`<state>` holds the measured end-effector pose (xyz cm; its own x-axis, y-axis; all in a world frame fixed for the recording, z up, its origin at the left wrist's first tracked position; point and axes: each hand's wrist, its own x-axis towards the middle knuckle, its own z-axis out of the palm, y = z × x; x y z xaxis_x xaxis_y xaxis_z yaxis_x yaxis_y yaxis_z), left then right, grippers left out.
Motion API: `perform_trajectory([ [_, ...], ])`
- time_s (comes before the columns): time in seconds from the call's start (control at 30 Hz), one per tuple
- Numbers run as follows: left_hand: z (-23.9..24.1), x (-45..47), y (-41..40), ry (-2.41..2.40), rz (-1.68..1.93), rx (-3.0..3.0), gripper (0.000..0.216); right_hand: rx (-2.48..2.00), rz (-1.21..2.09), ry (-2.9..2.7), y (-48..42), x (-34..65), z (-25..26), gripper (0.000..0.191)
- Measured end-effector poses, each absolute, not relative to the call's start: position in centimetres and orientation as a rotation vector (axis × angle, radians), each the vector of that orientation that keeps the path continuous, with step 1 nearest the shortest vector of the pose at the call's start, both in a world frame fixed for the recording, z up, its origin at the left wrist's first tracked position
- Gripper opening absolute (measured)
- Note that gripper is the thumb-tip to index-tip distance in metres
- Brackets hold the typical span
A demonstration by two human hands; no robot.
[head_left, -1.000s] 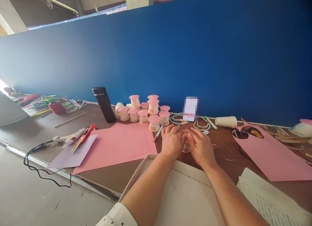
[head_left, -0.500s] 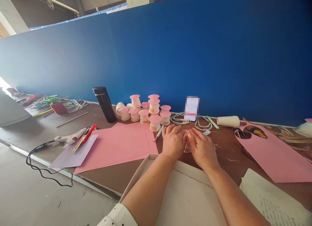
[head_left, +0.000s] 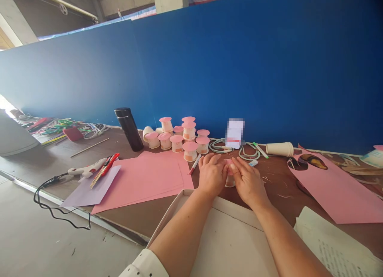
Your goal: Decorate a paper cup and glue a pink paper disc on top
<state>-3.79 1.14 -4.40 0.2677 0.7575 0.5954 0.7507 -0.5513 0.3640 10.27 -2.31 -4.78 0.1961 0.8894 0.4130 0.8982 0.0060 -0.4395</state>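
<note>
My left hand (head_left: 212, 173) and my right hand (head_left: 248, 181) meet over a small white paper cup with a pink paper top (head_left: 229, 177) standing on the brown table (head_left: 140, 217). Fingers of both hands press down on the pink top and curl round the cup, hiding most of it. A group of several finished cups with pink tops (head_left: 182, 135) stands just behind my left hand, by the blue wall.
Pink paper sheets (head_left: 143, 177) lie to the left, another pink sheet with cut-outs (head_left: 335, 189) to the right. A black flask (head_left: 129, 128), a glue gun (head_left: 86, 170), a red cutter (head_left: 107, 165), a marker (head_left: 194, 164), cables (head_left: 221, 146) and a lying paper cup (head_left: 279, 149) are around. An open white box (head_left: 227, 237) is under my forearms.
Almost nothing has moved; both hands stay pressed on the cup, with only a slight shift of the view.
</note>
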Motion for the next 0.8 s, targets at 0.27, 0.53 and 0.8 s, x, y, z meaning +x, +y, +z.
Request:
perform_trajectory([
  [0.27, -3.3, -4.4, 0.9, 1.566, 1.248, 2.325, 0.034, -1.797, -0.03, -1.64, -2.1, 12.7, -4.7, 0.056],
  [0.53, -2.1, -4.8, -0.4, 1.563, 0.995, 2.543, 0.049, -2.116, -0.033, -1.837, -4.2, 11.9, -2.8, 0.063],
  [0.8, -2.1, -4.7, -0.8, 1.565, 0.76, 2.609, 0.051, -2.116, -0.138, -2.011, -5.0, 10.7, -2.7, 0.062],
])
